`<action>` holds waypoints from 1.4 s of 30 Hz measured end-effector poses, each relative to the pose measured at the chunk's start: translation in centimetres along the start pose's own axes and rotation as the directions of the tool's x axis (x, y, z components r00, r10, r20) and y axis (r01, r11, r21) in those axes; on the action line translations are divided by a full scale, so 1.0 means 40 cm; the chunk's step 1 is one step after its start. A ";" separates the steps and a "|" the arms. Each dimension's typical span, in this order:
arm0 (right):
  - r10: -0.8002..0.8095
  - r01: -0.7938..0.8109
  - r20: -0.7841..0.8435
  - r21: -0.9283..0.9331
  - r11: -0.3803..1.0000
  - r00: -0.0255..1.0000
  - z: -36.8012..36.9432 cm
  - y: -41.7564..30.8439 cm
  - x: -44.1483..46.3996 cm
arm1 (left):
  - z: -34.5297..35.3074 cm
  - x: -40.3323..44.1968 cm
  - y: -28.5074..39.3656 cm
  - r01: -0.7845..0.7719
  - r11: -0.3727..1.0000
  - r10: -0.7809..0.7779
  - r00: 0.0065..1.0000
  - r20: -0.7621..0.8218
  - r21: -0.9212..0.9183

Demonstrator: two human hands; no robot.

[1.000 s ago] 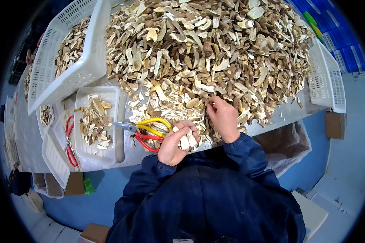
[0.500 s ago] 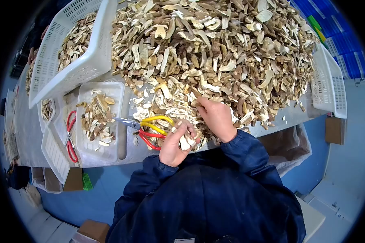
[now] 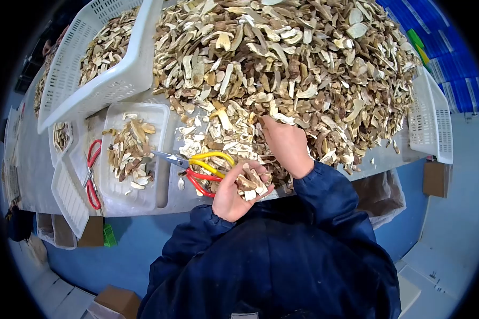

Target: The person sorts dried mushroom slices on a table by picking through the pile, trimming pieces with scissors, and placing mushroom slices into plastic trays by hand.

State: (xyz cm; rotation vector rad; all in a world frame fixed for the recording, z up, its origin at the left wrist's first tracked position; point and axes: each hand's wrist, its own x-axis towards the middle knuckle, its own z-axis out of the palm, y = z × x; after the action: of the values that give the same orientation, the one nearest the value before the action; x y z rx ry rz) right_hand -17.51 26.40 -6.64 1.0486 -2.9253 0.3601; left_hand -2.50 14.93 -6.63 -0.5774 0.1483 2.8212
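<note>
My left hand (image 3: 231, 198) is cupped, palm up, around several dried mushroom slices (image 3: 252, 183). Just beyond its thumb lie scissors (image 3: 199, 165) with yellow and red handles, blades pointing left toward a clear plastic tray (image 3: 165, 127) of mushroom pieces. My right hand (image 3: 286, 143) reaches to the front of a large heap of dried mushroom slices (image 3: 298, 69). Its thumb and index finger are pinched together at the heap; what is between the fingertips is too small to make out. Pale pieces (image 3: 226, 141) are spread on the metal table between the tray and my right hand.
Red-handled scissors (image 3: 91, 175) lie left of the tray, beside a tilted white lid (image 3: 69, 196). A white perforated basket (image 3: 98, 87) of slices stands at the upper left. Another white basket (image 3: 430, 114) is at the right table edge. A lined box (image 3: 383, 196) sits below the edge.
My left hand has opened into a wider cup, showing more of the slices in it. My right hand has shifted slightly, still pinched at the heap. The view has moved a little.
</note>
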 end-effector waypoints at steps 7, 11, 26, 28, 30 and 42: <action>0.013 -0.013 0.002 0.007 1.000 1.000 -0.004 -0.011 0.013 | -0.029 0.003 -0.004 -0.021 0.998 0.022 0.999 -0.023 0.054; 0.155 -0.263 0.240 0.530 0.806 0.958 -0.137 -0.036 -0.029 | -0.029 0.010 -0.003 -0.088 0.973 0.099 0.994 -0.041 0.214; 0.060 -0.100 0.148 0.274 0.957 0.987 0.017 -0.046 0.054 | -0.037 0.028 -0.010 -0.110 0.993 0.108 0.993 0.049 0.041; 0.098 -0.142 0.183 0.246 0.959 0.978 0.025 -0.041 0.071 | -0.048 0.043 -0.015 -0.136 0.990 0.128 0.980 0.150 0.044; 0.050 -0.075 0.106 0.249 0.966 0.993 0.023 -0.055 0.078 | -0.053 0.035 -0.005 -0.081 0.992 0.093 0.988 0.126 -0.099; 0.111 -0.223 0.201 0.719 0.658 0.973 -0.202 -0.070 -0.053 | -0.024 0.005 0.008 0.122 0.945 -0.070 0.982 0.177 -0.302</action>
State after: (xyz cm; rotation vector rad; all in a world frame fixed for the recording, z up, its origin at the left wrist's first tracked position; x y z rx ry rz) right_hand -14.63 27.40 1.61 0.8316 -3.0282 1.6649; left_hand -2.40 14.54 -7.56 -0.3982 -0.3548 2.7969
